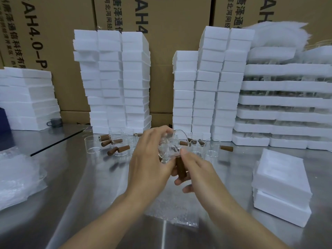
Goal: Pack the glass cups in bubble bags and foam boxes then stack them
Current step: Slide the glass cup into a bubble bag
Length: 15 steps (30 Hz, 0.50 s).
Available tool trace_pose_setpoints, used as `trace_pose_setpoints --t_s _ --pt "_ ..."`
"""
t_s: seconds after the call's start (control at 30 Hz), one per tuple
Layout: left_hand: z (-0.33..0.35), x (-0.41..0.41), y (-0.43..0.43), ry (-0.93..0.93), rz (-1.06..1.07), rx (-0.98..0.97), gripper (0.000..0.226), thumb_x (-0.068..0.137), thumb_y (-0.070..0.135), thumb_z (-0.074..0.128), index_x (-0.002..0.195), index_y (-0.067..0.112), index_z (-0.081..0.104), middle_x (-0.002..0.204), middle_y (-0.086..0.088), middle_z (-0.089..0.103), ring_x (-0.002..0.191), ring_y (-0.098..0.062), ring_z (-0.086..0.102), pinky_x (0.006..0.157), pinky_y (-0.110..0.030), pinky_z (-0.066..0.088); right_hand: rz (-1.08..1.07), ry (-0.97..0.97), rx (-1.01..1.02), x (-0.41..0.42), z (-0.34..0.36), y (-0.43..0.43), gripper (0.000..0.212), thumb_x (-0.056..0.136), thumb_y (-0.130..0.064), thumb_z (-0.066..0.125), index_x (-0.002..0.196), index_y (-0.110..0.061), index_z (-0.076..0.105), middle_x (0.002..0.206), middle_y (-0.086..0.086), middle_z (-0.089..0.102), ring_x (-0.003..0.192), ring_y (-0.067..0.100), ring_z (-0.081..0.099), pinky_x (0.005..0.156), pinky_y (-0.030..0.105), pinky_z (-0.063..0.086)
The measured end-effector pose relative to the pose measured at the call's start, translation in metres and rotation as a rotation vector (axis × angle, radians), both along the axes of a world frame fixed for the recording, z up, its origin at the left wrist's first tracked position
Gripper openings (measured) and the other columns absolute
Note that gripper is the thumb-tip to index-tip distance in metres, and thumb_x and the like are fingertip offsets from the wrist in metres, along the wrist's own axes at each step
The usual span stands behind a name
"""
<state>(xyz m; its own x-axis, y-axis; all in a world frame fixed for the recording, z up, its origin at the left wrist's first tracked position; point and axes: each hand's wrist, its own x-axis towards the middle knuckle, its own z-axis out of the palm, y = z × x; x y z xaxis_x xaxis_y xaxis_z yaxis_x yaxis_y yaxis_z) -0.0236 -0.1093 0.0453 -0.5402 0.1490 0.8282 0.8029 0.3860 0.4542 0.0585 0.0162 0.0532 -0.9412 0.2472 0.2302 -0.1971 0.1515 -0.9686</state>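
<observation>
Both hands are up over the middle of the steel counter (75, 177), working on one glass cup (169, 149) held tipped on its side. The left hand (150, 159) is wrapped around the clear body from the left, fingers curled over the far side. The right hand (193, 169) is closed on the cup's brown wooden handle (180, 170), which points down toward the near edge, with the thumb pressed up by the glass.

Right under the hands, a bubble bag (172, 211) lies flat on the counter, nothing in it that I can make out.

Just past the hands there's a loose bunch of more glass cups (93, 143) with the same brown handles, some standing, spread left and right along the foot of the foam stacks.

Foam boxes are everywhere: two tall stacks (115, 81) far center, another block of stacks (212, 87) to the right of that, and a lower pile (28, 97) far left. On the near right, two foam boxes (282, 187) sit one on top of the other. Far right has foam trays (287, 101) layered with glassware between them. A heap of bubble wrap (16, 178) sits at the near left, and cardboard cartons (59, 24) form the back wall.
</observation>
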Motion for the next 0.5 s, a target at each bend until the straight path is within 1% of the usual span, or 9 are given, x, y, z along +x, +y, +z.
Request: trace_pose_setpoints --t_s 0.1,0.13,0.2,0.27,0.3,0.37,0.43,0.47,0.5 --pt "-0.002 -0.003 -0.003 -0.013 0.012 -0.051 0.078 0.079 0.015 0.088 0.132 0.055 0.048 0.13 0.036 0.046 0.12 0.001 0.055 0.084 -0.019 0.048 -0.041 0.07 0.16 -0.002 -0.006 0.0 0.017 0.102 -0.046 0.061 0.109 -0.035 0.071 0.087 -0.004 0.076 0.071 0.006 0.07 0.061 0.013 0.047" --pt "-0.003 -0.003 -0.003 -0.016 0.012 -0.069 0.079 0.078 0.013 0.088 0.132 0.056 0.048 0.13 0.036 0.045 0.12 0.001 0.055 0.082 -0.019 0.048 -0.052 0.07 0.187 -0.003 -0.009 0.0 0.011 0.101 -0.037 0.064 0.11 -0.035 0.072 0.086 -0.003 0.077 0.07 0.007 0.071 0.06 0.012 0.046" --pt "-0.006 -0.004 -0.003 -0.014 0.012 -0.118 0.081 0.079 0.014 0.087 0.135 0.056 0.048 0.133 0.034 0.044 0.118 0.001 0.055 0.083 -0.019 0.05 -0.084 0.064 0.205 -0.006 -0.012 0.003 0.012 0.101 -0.028 0.066 0.106 -0.031 0.076 0.082 -0.001 0.078 0.068 0.01 0.073 0.057 0.01 0.045" --pt "-0.009 -0.003 -0.003 -0.014 -0.009 -0.155 0.08 0.084 0.019 0.085 0.143 0.055 0.045 0.139 0.034 0.043 0.123 0.001 0.054 0.09 -0.022 0.052 -0.125 0.021 0.182 -0.007 -0.011 0.007 0.015 0.102 -0.027 0.064 0.1 -0.025 0.079 0.082 -0.004 0.079 0.066 0.011 0.075 0.055 0.01 0.044" --pt "-0.011 -0.002 -0.002 -0.017 -0.028 -0.165 0.079 0.088 0.024 0.084 0.148 0.053 0.041 0.143 0.034 0.041 0.126 0.001 0.052 0.095 -0.023 0.052 -0.142 -0.013 0.136 -0.007 -0.01 0.01 0.019 0.103 -0.028 0.063 0.096 -0.023 0.08 0.084 -0.005 0.08 0.065 0.012 0.075 0.055 0.012 0.044" --pt "-0.015 0.002 0.003 -0.063 -0.065 -0.154 0.078 0.096 0.033 0.078 0.156 0.053 0.032 0.149 0.034 0.038 0.131 0.004 0.05 0.1 -0.022 0.049 -0.155 -0.089 -0.048 -0.007 -0.007 0.017 0.025 0.102 -0.03 0.064 0.091 -0.017 0.081 0.086 -0.004 0.081 0.063 0.01 0.074 0.058 0.02 0.044" --pt "-0.018 0.007 0.01 -0.151 -0.093 -0.112 0.079 0.099 0.039 0.072 0.159 0.055 0.023 0.15 0.035 0.035 0.132 0.009 0.047 0.101 -0.021 0.048 -0.166 -0.126 -0.236 -0.006 -0.004 0.022 0.024 0.101 -0.031 0.065 0.094 -0.013 0.08 0.088 -0.002 0.081 0.062 0.007 0.072 0.06 0.024 0.044" --pt "-0.02 0.01 0.012 -0.197 -0.107 -0.119 0.081 0.1 0.042 0.071 0.161 0.055 0.019 0.152 0.034 0.034 0.132 0.011 0.045 0.102 -0.022 0.048 -0.188 -0.118 -0.298 -0.006 -0.003 0.024 0.023 0.101 -0.031 0.065 0.096 -0.013 0.079 0.089 -0.002 0.082 0.062 0.006 0.071 0.061 0.025 0.044" --pt "-0.023 0.013 0.014 -0.237 -0.121 -0.17 0.082 0.1 0.045 0.068 0.162 0.055 0.015 0.155 0.033 0.033 0.134 0.011 0.044 0.106 -0.025 0.048 -0.216 -0.099 -0.35 -0.007 -0.003 0.026 0.022 0.101 -0.031 0.065 0.096 -0.013 0.078 0.091 -0.002 0.082 0.061 0.004 0.07 0.063 0.025 0.045"
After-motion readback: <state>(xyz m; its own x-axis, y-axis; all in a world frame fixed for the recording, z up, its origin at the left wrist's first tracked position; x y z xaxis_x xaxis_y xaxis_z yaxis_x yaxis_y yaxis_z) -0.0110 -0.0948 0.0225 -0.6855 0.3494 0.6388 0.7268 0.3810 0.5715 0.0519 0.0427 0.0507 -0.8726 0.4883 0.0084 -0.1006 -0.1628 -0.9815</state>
